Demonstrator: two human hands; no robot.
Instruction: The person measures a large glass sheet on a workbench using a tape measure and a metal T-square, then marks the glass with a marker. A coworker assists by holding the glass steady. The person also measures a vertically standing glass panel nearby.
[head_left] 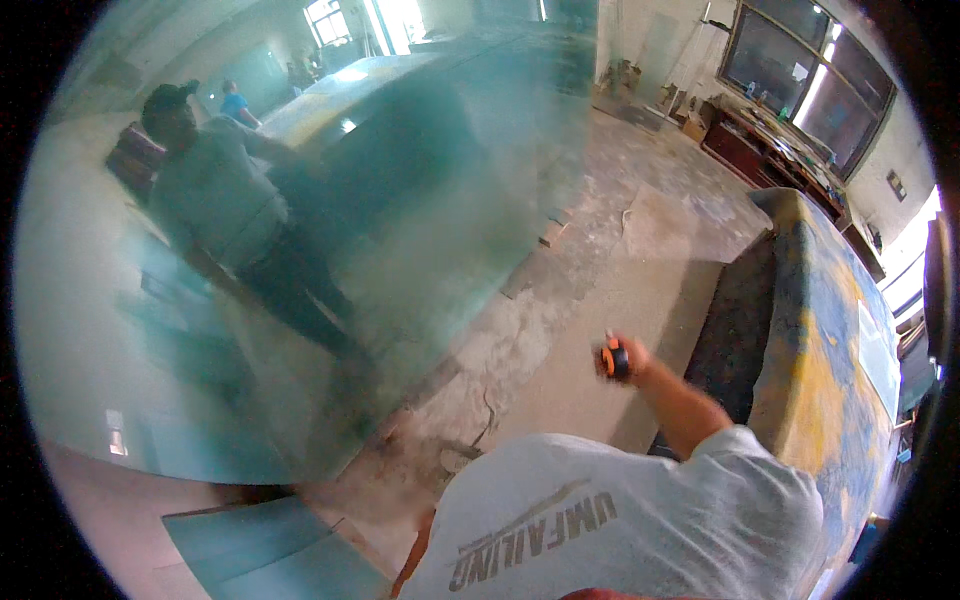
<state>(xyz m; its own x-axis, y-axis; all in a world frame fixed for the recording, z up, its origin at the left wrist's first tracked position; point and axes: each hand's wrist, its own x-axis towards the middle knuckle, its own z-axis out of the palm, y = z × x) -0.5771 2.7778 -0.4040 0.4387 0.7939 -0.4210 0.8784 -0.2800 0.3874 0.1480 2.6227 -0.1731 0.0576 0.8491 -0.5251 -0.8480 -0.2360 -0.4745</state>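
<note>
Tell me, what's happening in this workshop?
The person's right hand is stretched out over the concrete floor, gripping a small orange and black tool; it's too blurred to tell what kind. The left hand isn't in view. A big tinted glass sheet stands to the left, with a co-worker seen through it. A paint-stained table is on the right.

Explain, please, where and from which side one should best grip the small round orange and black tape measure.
Probably around its round case, coming from behind, as the right hand does now. Its fingers wrap the small orange and black tape measure, whose compact body fits a closed palm.
</note>
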